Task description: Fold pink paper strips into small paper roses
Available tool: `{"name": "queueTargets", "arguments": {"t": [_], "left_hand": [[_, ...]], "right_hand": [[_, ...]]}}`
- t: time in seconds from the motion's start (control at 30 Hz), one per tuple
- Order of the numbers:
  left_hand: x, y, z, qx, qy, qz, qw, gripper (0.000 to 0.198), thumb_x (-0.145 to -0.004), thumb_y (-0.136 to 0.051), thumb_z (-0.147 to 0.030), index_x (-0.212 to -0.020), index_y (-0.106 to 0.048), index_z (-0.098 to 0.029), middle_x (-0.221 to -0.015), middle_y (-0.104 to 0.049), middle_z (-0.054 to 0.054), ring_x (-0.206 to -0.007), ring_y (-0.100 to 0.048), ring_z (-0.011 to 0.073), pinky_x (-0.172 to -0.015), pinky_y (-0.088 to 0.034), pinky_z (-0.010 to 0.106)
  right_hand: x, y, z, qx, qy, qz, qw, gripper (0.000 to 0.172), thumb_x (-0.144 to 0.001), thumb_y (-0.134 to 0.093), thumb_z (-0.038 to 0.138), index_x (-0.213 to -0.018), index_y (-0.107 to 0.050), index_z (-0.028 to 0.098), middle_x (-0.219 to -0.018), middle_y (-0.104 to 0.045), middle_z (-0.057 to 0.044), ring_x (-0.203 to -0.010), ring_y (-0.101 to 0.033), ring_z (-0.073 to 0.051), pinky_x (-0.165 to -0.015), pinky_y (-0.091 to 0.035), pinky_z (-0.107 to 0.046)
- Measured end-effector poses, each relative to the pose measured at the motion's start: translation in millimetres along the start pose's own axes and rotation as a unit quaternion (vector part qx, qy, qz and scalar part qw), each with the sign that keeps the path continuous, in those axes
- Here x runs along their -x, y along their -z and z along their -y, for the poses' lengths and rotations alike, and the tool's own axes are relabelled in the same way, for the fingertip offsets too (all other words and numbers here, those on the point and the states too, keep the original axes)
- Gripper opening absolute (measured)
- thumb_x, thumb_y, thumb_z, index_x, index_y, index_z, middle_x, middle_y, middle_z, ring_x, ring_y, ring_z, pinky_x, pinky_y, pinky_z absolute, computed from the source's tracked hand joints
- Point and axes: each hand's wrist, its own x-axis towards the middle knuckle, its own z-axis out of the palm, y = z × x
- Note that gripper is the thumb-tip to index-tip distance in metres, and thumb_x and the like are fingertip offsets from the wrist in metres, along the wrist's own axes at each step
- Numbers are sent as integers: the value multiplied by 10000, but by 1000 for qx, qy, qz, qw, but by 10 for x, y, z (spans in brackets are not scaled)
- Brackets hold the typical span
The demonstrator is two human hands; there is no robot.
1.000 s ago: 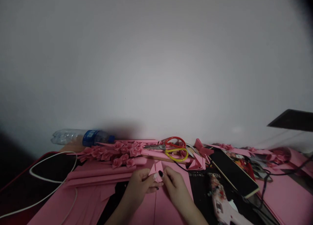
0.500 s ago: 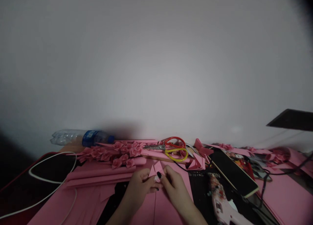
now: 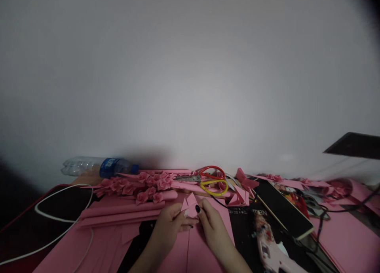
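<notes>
The left hand [image 3: 168, 222] and the right hand [image 3: 212, 221] each have a grip pinching one small folded pink paper [image 3: 189, 203], its peak pointing away from the person. It sits between them, above pink sheets [image 3: 178, 259] on the counter. Beyond lie paper roses [image 3: 162, 182] and, to their right, scissors [image 3: 194, 179] with red and yellow handles. Farther right are a glue gun [image 3: 270, 252] and a flat black device [image 3: 283, 209]; a plastic bottle [image 3: 110, 167] lies at far left.
</notes>
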Motion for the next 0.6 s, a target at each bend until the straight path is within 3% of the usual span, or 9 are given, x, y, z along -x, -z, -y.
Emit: {"name": "queueTargets", "arguments": {"t": [0.2,0.43,0.6], "left_hand": [[-11,25,23,13,-12,-8,1000,324,-639,-651,-459,-721,-566,-157,-728,-674,25,-751,-666,200,-729,-500,319],[-20,50,40,1,-31,-4,1000,299,-654,-657,-434,-722,-607,-147,-708,-652,18,-724,-627,167,-660,-502,271],[-63,55,72,8,-18,-11,1000,300,-643,-657,-439,-723,-613,-153,-720,-668,31,-738,-629,175,-658,-502,273]], "right_hand": [[-23,10,71,-26,-7,-18,999,167,-897,-391,313,-800,-470,202,-733,-495,6,-669,-445,-148,-615,-372,-230],[-49,-15,36,-23,-54,-6,998,173,-798,-528,235,-651,-453,182,-565,-364,58,-526,-340,-107,-478,-275,-207],[-49,4,48,-93,-56,-8,994,246,-833,-497,299,-625,-424,188,-545,-415,50,-505,-377,-105,-480,-290,-215]]}}
